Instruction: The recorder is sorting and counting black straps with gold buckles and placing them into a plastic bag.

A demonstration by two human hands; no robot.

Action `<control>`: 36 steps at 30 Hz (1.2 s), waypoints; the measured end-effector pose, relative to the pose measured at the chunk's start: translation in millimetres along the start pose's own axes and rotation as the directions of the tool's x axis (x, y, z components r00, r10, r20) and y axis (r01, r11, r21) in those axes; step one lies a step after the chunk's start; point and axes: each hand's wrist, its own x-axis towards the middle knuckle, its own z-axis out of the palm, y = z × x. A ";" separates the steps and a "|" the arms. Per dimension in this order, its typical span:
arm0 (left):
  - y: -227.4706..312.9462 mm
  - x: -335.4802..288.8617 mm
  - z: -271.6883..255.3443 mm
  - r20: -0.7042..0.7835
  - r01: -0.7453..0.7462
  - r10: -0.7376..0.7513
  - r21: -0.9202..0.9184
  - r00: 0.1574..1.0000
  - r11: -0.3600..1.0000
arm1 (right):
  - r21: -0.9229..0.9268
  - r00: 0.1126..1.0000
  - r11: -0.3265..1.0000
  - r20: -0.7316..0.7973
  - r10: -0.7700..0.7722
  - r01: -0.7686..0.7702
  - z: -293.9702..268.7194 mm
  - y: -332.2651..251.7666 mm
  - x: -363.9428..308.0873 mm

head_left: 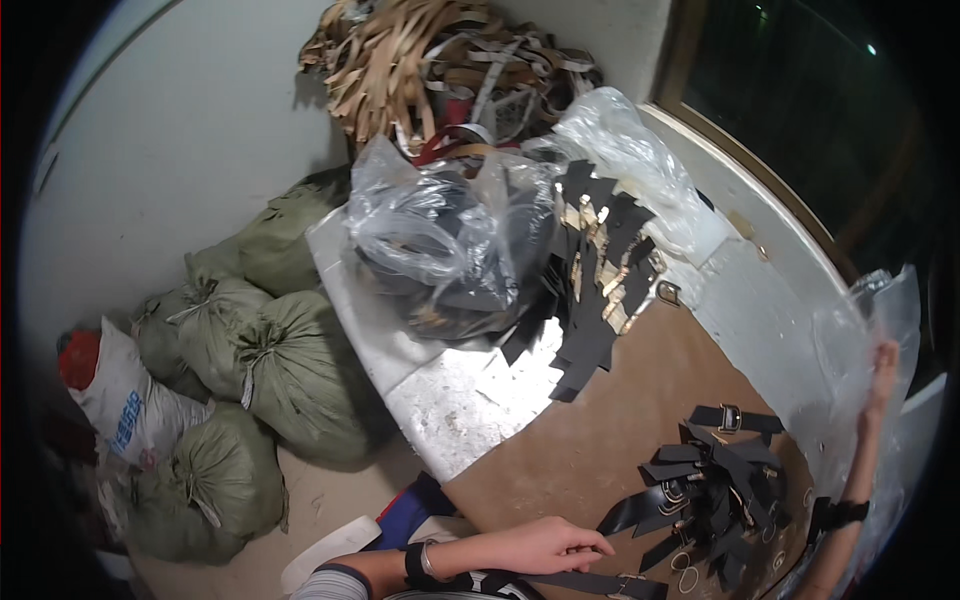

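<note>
At the near edge of the brown board (540, 440), my left hand (560, 545) has its fingers curled together; what they hold, if anything, is hidden. A black strap with a metal buckle (628, 585) runs just beneath these fingers. Right of that hand lies a heap of short black buckled straps (720, 480), with a few loose metal rings (685, 572) around it. On the far right my right hand (880, 375) is raised, its fingers stretched out against a clear plastic bag (895, 305). Nothing shows gripped in it.
Further back stand a filled clear bag (450, 240) and a pile of black straps with shiny metal parts (600, 270). Tan strips (400, 60) are heaped behind. Tied green sacks (310, 380) and a white sack (130, 400) crowd the left floor. A dark window (800, 110) is at right.
</note>
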 end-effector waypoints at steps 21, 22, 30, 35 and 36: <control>59.1 -54.0 -166.6 -0.552 0.517 0.547 0.823 0.629 0.236 | -0.499 0.750 0.853 0.503 0.429 -0.153 258.6 -358.3 -190.2; 48.7 -57.2 -173.7 -0.548 0.512 0.546 0.826 0.634 0.235 | -0.560 0.746 0.820 0.494 0.446 -0.119 258.9 -370.5 -205.1; 18.5 -79.2 -180.7 -0.752 0.725 0.394 0.641 0.529 0.252 | -0.706 0.822 0.708 0.398 0.409 -0.010 199.0 -394.7 -295.7; 13.3 -80.9 -183.0 -0.779 0.743 0.366 0.613 0.509 0.269 | -0.750 0.797 0.593 0.151 0.584 -0.293 163.0 -391.8 -360.9; 11.9 -83.0 -183.4 -0.783 0.753 0.374 0.603 0.497 0.263 | -0.748 0.798 0.596 0.153 0.583 -0.292 164.3 -395.5 -365.5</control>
